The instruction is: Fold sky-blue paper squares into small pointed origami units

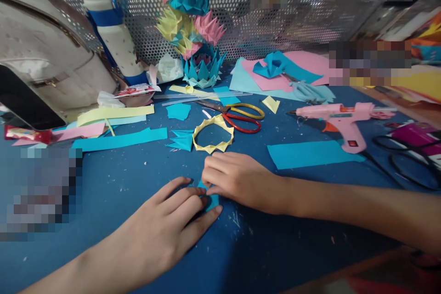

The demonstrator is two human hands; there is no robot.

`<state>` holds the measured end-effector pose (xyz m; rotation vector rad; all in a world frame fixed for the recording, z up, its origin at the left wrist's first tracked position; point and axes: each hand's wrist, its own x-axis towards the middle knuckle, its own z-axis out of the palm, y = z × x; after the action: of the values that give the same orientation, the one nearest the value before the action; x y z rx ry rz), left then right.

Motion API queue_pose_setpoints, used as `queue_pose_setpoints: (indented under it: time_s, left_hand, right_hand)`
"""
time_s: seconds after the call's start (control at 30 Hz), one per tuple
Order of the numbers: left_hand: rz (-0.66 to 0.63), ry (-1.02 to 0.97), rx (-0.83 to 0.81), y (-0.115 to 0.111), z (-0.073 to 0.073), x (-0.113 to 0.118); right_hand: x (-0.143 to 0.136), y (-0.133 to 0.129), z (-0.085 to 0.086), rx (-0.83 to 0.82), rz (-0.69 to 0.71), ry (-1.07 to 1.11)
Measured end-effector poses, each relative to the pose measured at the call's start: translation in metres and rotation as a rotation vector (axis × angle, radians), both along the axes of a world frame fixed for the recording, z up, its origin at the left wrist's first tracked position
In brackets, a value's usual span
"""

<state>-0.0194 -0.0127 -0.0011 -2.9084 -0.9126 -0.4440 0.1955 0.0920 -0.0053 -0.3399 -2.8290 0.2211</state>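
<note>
ok, live from the blue tabletop (113,183): both hands are in, fingertips nearly meeting over one small blue paper (212,203), which lies flat-ish on the surface, near centre, mostly covered.

l. hand (165,229): fingers loosely spread, index reaching out past the paper, thumb along its near edge, bent middle fingers on top. r. hand (237,179): fingers curled in, thumb tip right at the paper; can't tell if it's pinching or just pressing, grip's hidden.

just beyond the r. knuckles, a yellow paper ring (211,149) w/ a zigzag rim, and touching or nearly touching its l. side a spiky blue piece (182,141). behind the ring, scissors (225,109) w/ one red & one yellow handle, blades pointing l.

over on the r.: wide blue strip (310,154) on the table, pink glue gun (325,112) w/ its grip over the strip's far edge, nozzle pointing l. further back, light-blue scissors (305,89) on pink & pale-blue sheets, plus a folded dark-blue piece (272,64).

l. side: long blue strip (127,139), a yellow-green strip (115,114) behind it, phone (29,96) leaning by a pale bag (79,73), white-and-blue bottle (115,39) tilted next to that.

back centre, vs. the perforated metal panel (237,9): a tall stack of pointy paper flowers (203,71) in blue, pink, yellow etc., top cut off by the frame.
</note>
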Motion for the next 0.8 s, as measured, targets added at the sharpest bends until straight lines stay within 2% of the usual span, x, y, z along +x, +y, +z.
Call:
queue_pose_setpoints:
  time_s: [0.17, 0.3, 0.47, 0.53, 0.6, 0.67, 0.8]
  left_hand:
    - [-0.002, -0.028, 0.008, 0.001, 0.002, 0.000]
    - [-0.021, -0.008, -0.098, 0.000, 0.006, -0.004]
    - [-0.025, 0.004, -0.175, -0.003, 0.009, -0.008]
    - [-0.025, -0.001, -0.178, -0.004, 0.009, -0.008]
    - [-0.027, 0.001, -0.184, -0.003, 0.009, -0.007]
    - [-0.036, 0.007, -0.191, -0.002, 0.010, -0.007]
    - [-0.038, 0.003, -0.184, 0.000, 0.013, -0.006]
  right_hand:
    - [-0.001, 0.000, -0.001, 0.021, -0.005, 0.006]
    - [-0.001, -0.002, -0.002, 0.004, -0.014, 0.015]
    - [0.006, 0.001, 0.007, -0.197, -0.026, 0.120]
    - [0.012, 0.005, 0.013, -0.222, 0.081, 0.156]
    - [0.018, 0.011, 0.017, -0.175, 0.266, 0.152]
    - [0.023, 0.016, 0.018, -0.141, 0.383, 0.121]
    - [0.026, 0.029, 0.015, -0.110, 0.395, 0.057]
